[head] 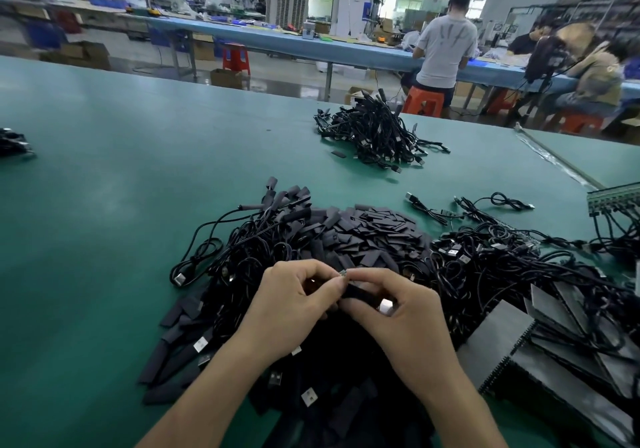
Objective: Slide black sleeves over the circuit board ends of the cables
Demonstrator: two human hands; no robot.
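Observation:
My left hand (294, 305) and my right hand (398, 312) meet over the near pile. Between them lies a black sleeve (360, 293). My right hand's fingers curl round it, and a silver USB plug (386, 306) shows under that hand's thumb. My left hand pinches the sleeve's left end, where a small metallic tip (343, 274) sticks out. A heap of loose black sleeves (374, 229) lies just beyond my hands. Tangled black cables (485, 264) spread to the right, and cables with sleeves on them (277, 219) lie to the left.
A pile of sleeved cables (377, 135) sits farther back on the green table (121, 187). Flat grey sheets (554, 336) are stacked at the near right. A rack with cables (613, 201) stands at the right edge. People sit at a blue bench behind.

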